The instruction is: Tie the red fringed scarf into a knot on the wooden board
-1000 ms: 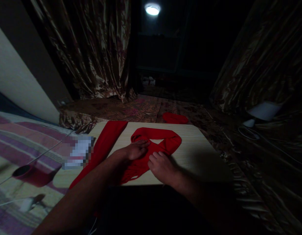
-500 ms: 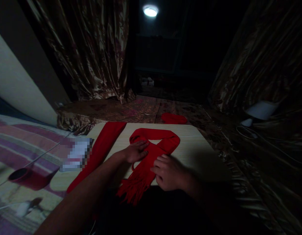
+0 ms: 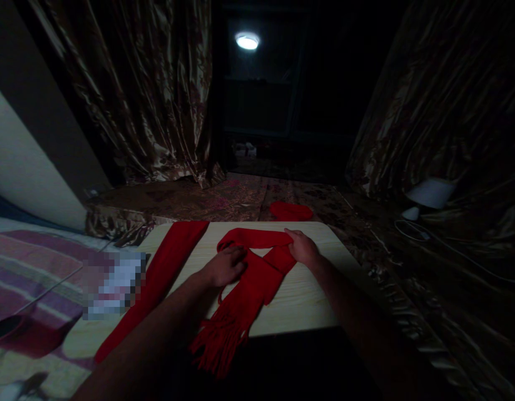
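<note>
A red fringed scarf [image 3: 253, 278] lies looped on a light wooden board [image 3: 307, 295], its tassels hanging over the near edge. My left hand [image 3: 224, 266] rests flat on the scarf's left side, fingers stretched out. My right hand [image 3: 302, 247] is closed on the right-hand bend of the scarf's loop. A long band of the same red cloth [image 3: 157, 278] runs diagonally down the board's left side.
Another red piece [image 3: 290, 210] lies on the patterned floor beyond the board. A striped rug [image 3: 35, 262] and a dark red cup [image 3: 19, 334] are at left. Shiny curtains hang left and right. A white lamp [image 3: 428, 194] and cable sit at right.
My right hand moved from the scarf's near part up to the far right bend of the loop and took hold of it. The tassel end slid toward me over the board's edge.
</note>
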The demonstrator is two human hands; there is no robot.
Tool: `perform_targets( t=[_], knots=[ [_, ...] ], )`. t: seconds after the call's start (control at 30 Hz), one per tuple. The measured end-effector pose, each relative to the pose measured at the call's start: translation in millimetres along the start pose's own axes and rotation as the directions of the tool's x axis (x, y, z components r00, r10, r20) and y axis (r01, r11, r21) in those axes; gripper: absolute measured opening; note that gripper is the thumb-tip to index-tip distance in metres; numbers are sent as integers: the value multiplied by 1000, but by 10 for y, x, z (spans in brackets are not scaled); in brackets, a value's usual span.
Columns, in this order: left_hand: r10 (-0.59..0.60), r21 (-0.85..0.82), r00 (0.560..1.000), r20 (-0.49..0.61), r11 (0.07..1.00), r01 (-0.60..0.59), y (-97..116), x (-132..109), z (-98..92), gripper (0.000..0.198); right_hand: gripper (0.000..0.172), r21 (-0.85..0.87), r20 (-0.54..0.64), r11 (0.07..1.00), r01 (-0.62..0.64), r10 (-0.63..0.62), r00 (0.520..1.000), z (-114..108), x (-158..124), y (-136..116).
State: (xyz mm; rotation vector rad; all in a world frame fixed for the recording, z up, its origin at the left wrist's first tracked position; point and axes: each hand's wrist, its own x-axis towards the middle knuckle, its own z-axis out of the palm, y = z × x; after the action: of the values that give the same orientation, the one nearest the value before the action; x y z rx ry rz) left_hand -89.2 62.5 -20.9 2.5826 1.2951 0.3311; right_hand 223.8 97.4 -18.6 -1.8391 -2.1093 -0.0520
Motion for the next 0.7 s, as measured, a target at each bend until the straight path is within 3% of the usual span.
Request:
perform_targets(
  t=[0.13,0.37,0.53,0.7],
  knots=[
    [-107,87,982,-154,989,121,82,54,46,49,56,97,-32,984,-151,154,988,131,80,47],
    [-153,241,987,-55,957,162,115,138,138,56,51,194,-130,924,-330,358,925,254,55,135],
    [-140,246,990,-20,959,141,11,165,88,65,53,263,-153,898,-353,400,904,231,77,206],
    [-133,198,990,53,973,121,-108,150,127,70,52,194,-85,941,-277,298,951,207,108,245]
  ],
)
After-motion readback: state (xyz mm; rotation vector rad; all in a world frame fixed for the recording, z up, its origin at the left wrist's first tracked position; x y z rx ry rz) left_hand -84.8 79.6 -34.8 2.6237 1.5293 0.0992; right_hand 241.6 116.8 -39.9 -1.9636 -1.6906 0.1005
